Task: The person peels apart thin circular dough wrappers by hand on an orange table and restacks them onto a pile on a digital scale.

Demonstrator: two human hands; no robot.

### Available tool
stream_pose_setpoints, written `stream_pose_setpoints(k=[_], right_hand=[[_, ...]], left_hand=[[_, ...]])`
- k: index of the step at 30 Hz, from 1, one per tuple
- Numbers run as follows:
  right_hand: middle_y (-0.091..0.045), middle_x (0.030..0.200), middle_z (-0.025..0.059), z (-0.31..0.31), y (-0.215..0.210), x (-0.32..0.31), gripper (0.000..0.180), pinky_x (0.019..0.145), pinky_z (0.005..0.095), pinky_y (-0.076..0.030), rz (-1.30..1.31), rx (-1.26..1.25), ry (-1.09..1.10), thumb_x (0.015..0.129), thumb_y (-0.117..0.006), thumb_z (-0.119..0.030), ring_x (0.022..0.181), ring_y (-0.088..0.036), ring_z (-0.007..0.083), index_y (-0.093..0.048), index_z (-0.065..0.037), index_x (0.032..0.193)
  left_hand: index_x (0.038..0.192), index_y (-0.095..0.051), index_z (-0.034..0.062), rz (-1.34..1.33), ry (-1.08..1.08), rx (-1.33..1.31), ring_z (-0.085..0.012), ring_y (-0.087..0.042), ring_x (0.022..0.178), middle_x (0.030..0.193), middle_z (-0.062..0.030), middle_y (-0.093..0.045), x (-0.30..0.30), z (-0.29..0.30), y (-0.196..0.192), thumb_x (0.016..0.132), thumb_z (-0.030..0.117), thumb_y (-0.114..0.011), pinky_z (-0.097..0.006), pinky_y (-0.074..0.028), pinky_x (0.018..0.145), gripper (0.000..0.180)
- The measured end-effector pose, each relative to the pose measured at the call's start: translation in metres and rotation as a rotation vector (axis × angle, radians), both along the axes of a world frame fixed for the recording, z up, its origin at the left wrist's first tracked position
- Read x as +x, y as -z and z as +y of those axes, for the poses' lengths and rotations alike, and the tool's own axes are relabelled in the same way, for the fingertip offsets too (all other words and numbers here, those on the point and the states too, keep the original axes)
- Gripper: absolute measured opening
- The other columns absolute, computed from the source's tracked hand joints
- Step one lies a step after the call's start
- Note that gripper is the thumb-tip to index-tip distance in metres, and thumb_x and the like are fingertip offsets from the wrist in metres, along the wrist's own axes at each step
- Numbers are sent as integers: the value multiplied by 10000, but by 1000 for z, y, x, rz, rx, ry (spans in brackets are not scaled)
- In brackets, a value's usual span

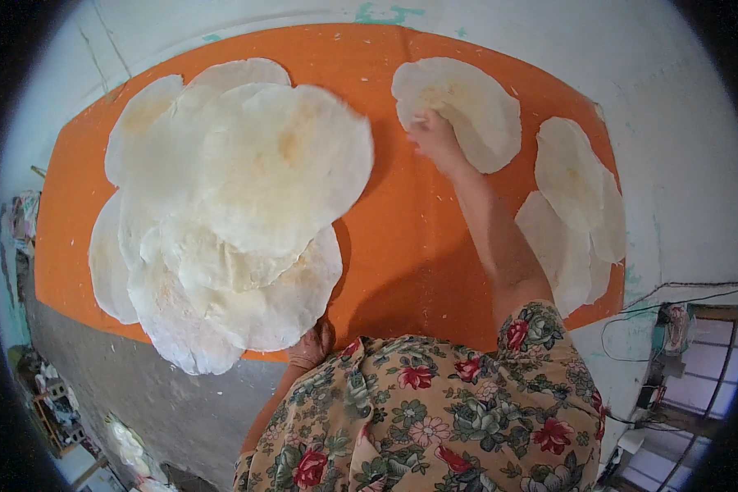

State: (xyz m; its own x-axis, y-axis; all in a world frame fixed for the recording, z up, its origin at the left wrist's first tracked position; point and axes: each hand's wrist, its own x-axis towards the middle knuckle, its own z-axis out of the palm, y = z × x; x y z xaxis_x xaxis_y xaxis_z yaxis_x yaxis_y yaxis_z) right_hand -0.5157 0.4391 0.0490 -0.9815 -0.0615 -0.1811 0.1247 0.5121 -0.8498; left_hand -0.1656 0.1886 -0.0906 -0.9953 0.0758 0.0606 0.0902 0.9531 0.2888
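- At the left of the frame, a broad overlapping pile of thin, pale, rounded sheets (246, 164) covers much of the orange-topped bench (385, 221); its lowest sheets hang past the near edge, over the grey floor (98, 361).
- At lower centre, the left hand (310, 344) is just beside the pile's lower right edge; its fingers are partly hidden, so I cannot tell whether they grip.
- At upper right of centre, the right hand (423, 125) is over the left part of a single sheet (492, 119), fingers curled; blur hides whether they pinch it.
- At the right, several more sheets (570, 184) overlap on the bench.
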Motion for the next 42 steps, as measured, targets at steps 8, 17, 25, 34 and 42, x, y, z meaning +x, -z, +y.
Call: stream_pose_setpoints(k=[8, 17, 25, 34, 42], right_hand=[[-480, 1229, 130, 97, 89, 10, 561, 886, 471, -398, 196, 1033, 9, 788, -581, -296, 1080, -483, 333, -394, -54, 1258], [-545, 1091, 158, 108, 95, -9, 297, 788, 458, -459, 104, 1173, -154, 851, -431, -140, 996, -534, 334, -492, -67, 1132], [-621, 857, 165, 81, -26, -48, 260, 676, 359, -493, 411, 595, 198, 851, -458, -193, 805, -611, 273, -559, -28, 1024], [-536, 1118, 143, 138, -31, 58, 400, 821, 383, -486, 164, -603, 445, 859, -522, -141, 970, -561, 255, -429, 46, 1200], [-542, 1134, 88, 155, 162, 221, 367, 814, 410, -487, -152, -833, 700, 833, -472, -99, 982, -565, 236, -465, -68, 1198]], left_hand=[[1126, -511, 24, -318, -84, 238, -407, -544, 899, 1029, -227, -563, 26, -17, 60, 835, 320, -492, -485, -435, 779, 416], [1101, -516, 5, -124, -48, 228, -405, -565, 825, 945, -227, -588, 26, -10, 60, 842, 331, -480, -477, -450, 742, 417], [1182, -454, 1, -143, -53, 192, -430, -491, 1009, 1134, -256, -507, 7, -12, 9, 832, 325, -475, -517, -380, 853, 477], [1233, -408, -4, -73, -28, 122, -431, -456, 1077, 1206, -261, -466, 4, -2, 15, 850, 341, -464, -514, -334, 918, 519], [1237, -378, -57, -150, -5, 214, -443, -471, 1058, 1160, -302, -480, 0, 7, 22, 856, 375, -469, -493, -364, 905, 584]])
